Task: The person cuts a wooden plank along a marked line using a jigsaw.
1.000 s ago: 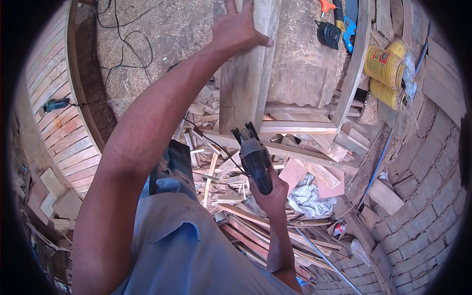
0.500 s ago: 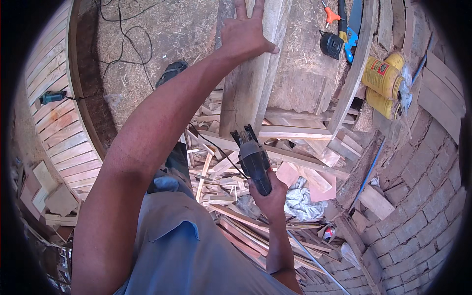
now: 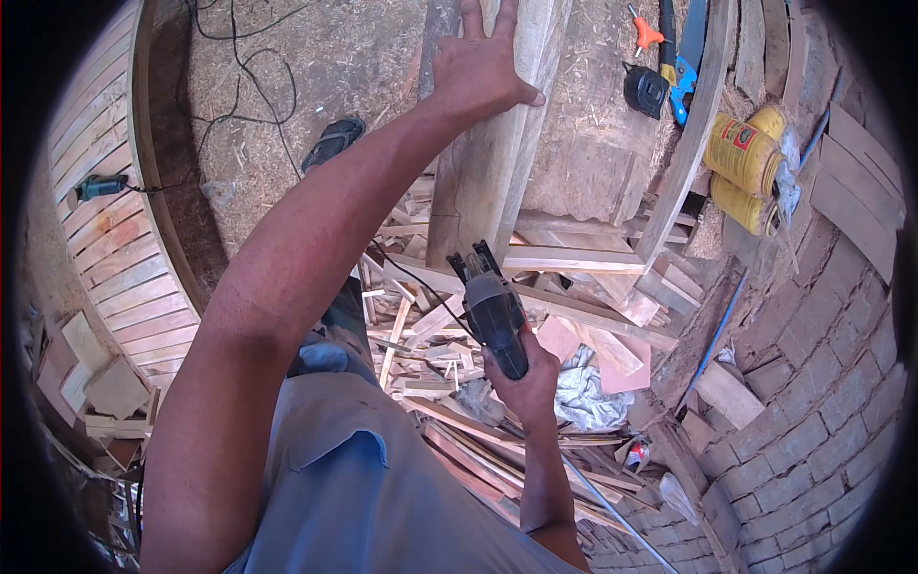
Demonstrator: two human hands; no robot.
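Observation:
A long wooden board (image 3: 466, 196) runs away from me at the top middle. My left hand (image 3: 485, 77) presses on its upper face, fingers stretched and thumb spread over the right edge. At the board's near end is a dark corded jigsaw (image 3: 494, 311), its forked base against or just at the end of the wood. My right hand (image 3: 528, 380) is wrapped round the rear of the jigsaw's body. The blade and the exact contact with the board cannot be made out. A black cord trails from the tool to the left, passing behind my left forearm.
Wood offcuts (image 3: 426, 335) litter the ground below. Right of the board lie a black tape measure (image 3: 645, 89), an orange-handled tool (image 3: 646, 34) and a blue-handled handsaw (image 3: 683, 84). Yellow jars (image 3: 741, 158) stand near the brick wall (image 3: 803, 354). A green power tool (image 3: 100, 187) rests on slats at left.
Almost nothing differs. Both hands and the jigsaw hold nearly the same place; my left forearm and the view have shifted very slightly.

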